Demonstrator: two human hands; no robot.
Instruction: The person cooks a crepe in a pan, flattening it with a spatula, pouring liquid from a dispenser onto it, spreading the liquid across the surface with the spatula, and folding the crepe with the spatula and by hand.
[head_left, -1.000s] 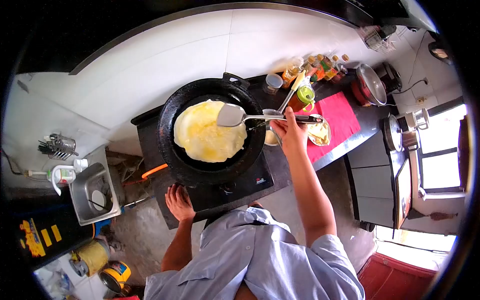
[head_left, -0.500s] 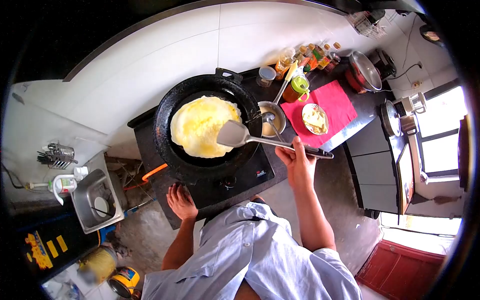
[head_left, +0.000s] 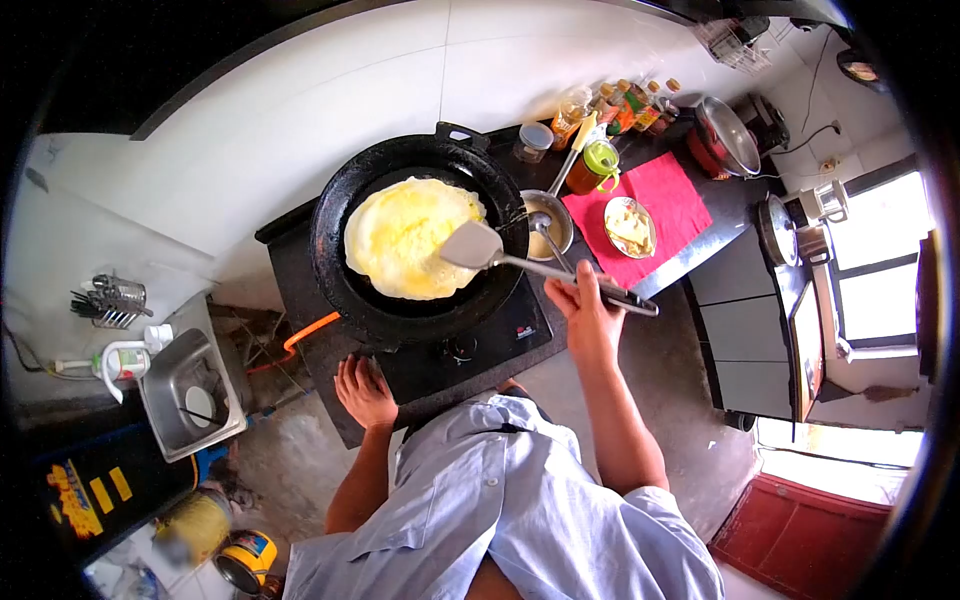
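Observation:
A black wok (head_left: 335,290) sits on the stove with a round yellow-white egg pancake (head_left: 408,240) lying in it. My right hand (head_left: 590,318) is closed around the dark handle of a metal spatula (head_left: 472,246). The spatula's blade is over the pancake's right edge; whether it touches is unclear. My left hand (head_left: 366,390) rests on the front edge of the stove counter with its fingers stretched out, holding nothing. Just right of the wok is a small pot (head_left: 562,222) of pale liquid, with a ladle (head_left: 540,221) in it.
On a red cloth (head_left: 680,195) stands a bowl of food (head_left: 630,228). A green-lidded jar (head_left: 598,168), a clear-sided jar (head_left: 534,140) and several bottles (head_left: 627,108) line the wall. At left is a metal sink (head_left: 170,430); an orange hose (head_left: 312,328) runs beneath the wok.
The view has shifted slightly. The spatula blade has moved a little up and right relative to the pancake, still in my right hand. My left hand stays on the counter edge.

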